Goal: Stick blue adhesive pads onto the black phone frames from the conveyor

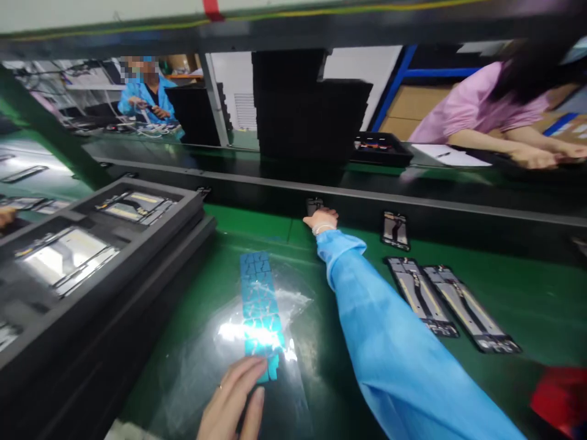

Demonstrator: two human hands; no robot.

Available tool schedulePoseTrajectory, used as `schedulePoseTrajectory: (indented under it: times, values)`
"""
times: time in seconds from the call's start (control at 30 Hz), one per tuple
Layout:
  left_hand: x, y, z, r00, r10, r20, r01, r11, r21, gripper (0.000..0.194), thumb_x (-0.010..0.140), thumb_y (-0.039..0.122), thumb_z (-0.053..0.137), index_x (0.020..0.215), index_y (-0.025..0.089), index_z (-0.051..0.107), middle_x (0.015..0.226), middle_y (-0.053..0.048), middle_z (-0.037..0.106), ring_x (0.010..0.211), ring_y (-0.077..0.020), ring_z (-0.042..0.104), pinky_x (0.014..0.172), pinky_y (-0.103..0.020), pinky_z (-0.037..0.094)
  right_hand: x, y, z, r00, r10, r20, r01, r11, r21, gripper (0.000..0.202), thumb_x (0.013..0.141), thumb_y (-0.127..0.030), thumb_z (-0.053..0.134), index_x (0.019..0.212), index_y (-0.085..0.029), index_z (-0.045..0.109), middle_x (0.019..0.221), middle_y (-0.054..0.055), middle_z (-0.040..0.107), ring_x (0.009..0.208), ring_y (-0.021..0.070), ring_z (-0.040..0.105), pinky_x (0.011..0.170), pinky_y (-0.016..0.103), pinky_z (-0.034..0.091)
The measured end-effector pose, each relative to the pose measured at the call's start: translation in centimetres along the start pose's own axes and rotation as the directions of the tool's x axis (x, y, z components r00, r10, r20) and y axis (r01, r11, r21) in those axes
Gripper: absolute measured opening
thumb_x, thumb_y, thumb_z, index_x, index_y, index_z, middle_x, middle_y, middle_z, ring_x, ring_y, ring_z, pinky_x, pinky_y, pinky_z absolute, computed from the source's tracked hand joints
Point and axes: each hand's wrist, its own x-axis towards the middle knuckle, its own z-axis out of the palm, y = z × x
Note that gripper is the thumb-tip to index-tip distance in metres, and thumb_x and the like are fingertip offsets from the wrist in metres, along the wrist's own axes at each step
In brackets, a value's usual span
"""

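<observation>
My right hand, in a blue sleeve, reaches to the far side of the green surface. Its thumb and fingers are around the near end of a small dark phone screen assembly; the fingertips are partly hidden. Close to me, my left hand has its fingers stretched and the thumb apart, at the lower end of a blue sheet of cut stickers. That sheet lies on clear film, which shines with glare. To the right lie more phone screen assemblies, two side by side and one farther back.
Stacked grey foam trays with phone parts stand at left. A dark ledge runs along the back. Beyond it are black stacked trays, a co-worker in pink and another in blue. A blurred red object is at lower right.
</observation>
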Motion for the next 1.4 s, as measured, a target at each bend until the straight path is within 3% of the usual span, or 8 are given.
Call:
schedulePoseTrajectory:
  times: [0.2, 0.37, 0.5, 0.63, 0.73, 0.83, 1.13, 1.4]
  values:
    - [0.9, -1.5, -3.8, 0.981, -0.099, 0.165, 0.070, 0.982, 0.175, 0.026, 0.088, 0.023, 0.047, 0.110, 0.022, 0.061, 0.111, -0.006, 0.066, 0.106, -0.0209, 0.060, 0.094, -0.035, 0.047, -7.0, 6.0, -3.5, 0.976, -0.175, 0.128, 0.175, 0.984, 0.012, 0.066, 0.083, -0.048, 0.044, 0.123, 0.004, 0.043, 0.109, 0.022, 0.055, 0.099, 0.0310, 0.057, 0.079, 0.037, 0.044]
    - [1.3, -2.0, -4.1, 0.911, 0.059, 0.408, -0.131, 0.980, 0.151, 0.036, 0.086, 0.028, 0.052, 0.121, 0.023, 0.054, 0.122, -0.008, 0.061, 0.118, -0.0232, 0.052, 0.100, -0.040, 0.042, -22.1, 16.3, 1.7, 0.905, -0.426, 0.003, 0.425, 0.901, -0.089, 0.083, 0.073, -0.049, 0.054, 0.135, -0.001, 0.028, 0.113, 0.021, 0.055, 0.099, 0.0319, 0.056, 0.081, 0.042, 0.048]
    - [-0.1, -1.8, -3.8, 0.813, 0.140, 0.565, -0.243, 0.964, 0.110, 0.060, 0.076, 0.039, 0.065, 0.131, 0.026, 0.045, 0.135, -0.008, 0.051, 0.129, -0.0277, 0.039, 0.105, -0.047, 0.036, -30.1, 19.7, 5.1, 0.874, -0.474, -0.110, 0.458, 0.877, -0.145, 0.070, 0.080, -0.047, 0.048, 0.132, -0.002, 0.034, 0.111, 0.021, 0.054, 0.100, 0.0346, 0.053, 0.079, 0.046, 0.049]
    - [-1.8, -2.1, -2.9, 0.843, 0.128, 0.522, -0.238, 0.960, 0.148, 0.041, 0.081, 0.036, 0.060, 0.120, 0.024, 0.055, 0.127, -0.008, 0.058, 0.126, -0.0259, 0.044, 0.106, -0.050, 0.032, -31.8, 15.9, 4.0, 0.767, -0.589, -0.254, 0.605, 0.796, -0.020, 0.049, 0.086, -0.040, 0.047, 0.124, -0.009, 0.044, 0.114, 0.019, 0.053, 0.106, 0.0316, 0.049, 0.087, 0.046, 0.045]
    - [-2.2, -2.4, -2.5, 0.872, 0.127, 0.472, -0.227, 0.961, 0.159, 0.025, 0.082, 0.035, 0.058, 0.104, 0.022, 0.063, 0.117, -0.008, 0.065, 0.122, -0.0256, 0.049, 0.103, -0.050, 0.035, -32.1, 11.1, 3.2, 0.642, -0.749, -0.161, 0.766, 0.620, 0.170, 0.020, 0.090, -0.022, 0.044, 0.106, -0.017, 0.056, 0.094, 0.008, 0.062, 0.089, 0.0199, 0.056, 0.079, 0.033, 0.048]
    - [-2.1, -2.6, -2.7, 0.875, 0.149, 0.461, -0.246, 0.956, 0.157, 0.048, 0.077, 0.042, 0.063, 0.120, 0.021, 0.054, 0.125, -0.011, 0.059, 0.122, -0.0262, 0.048, 0.103, -0.048, 0.037, -32.1, 7.5, 3.7, 0.548, -0.836, -0.017, 0.826, 0.538, 0.170, 0.017, 0.088, -0.015, 0.046, 0.090, -0.019, 0.062, 0.082, 0.005, 0.063, 0.079, 0.0189, 0.057, 0.071, 0.031, 0.048]
    - [-1.4, -3.1, -2.9, 0.869, 0.209, 0.448, -0.311, 0.936, 0.166, 0.027, 0.085, 0.033, 0.055, 0.109, 0.023, 0.063, 0.111, -0.007, 0.067, 0.111, -0.0235, 0.057, 0.094, -0.042, 0.043, -31.2, 5.1, 3.7, 0.539, -0.831, 0.139, 0.823, 0.554, 0.122, 0.018, 0.089, -0.017, 0.047, 0.096, -0.020, 0.063, 0.089, 0.004, 0.064, 0.083, 0.0175, 0.061, 0.069, 0.028, 0.049]
    - [-1.0, -2.5, -3.4, 0.833, 0.179, 0.523, -0.305, 0.938, 0.164, 0.016, 0.084, 0.022, 0.055, 0.090, 0.022, 0.070, 0.112, -0.007, 0.066, 0.115, -0.0220, 0.053, 0.097, -0.039, 0.039, -32.6, 1.5, 4.6, 0.389, -0.902, 0.188, 0.921, 0.384, -0.065, 0.016, 0.084, -0.008, 0.050, 0.085, -0.009, 0.065, 0.089, 0.013, 0.066, 0.085, 0.0246, 0.061, 0.070, 0.036, 0.050]
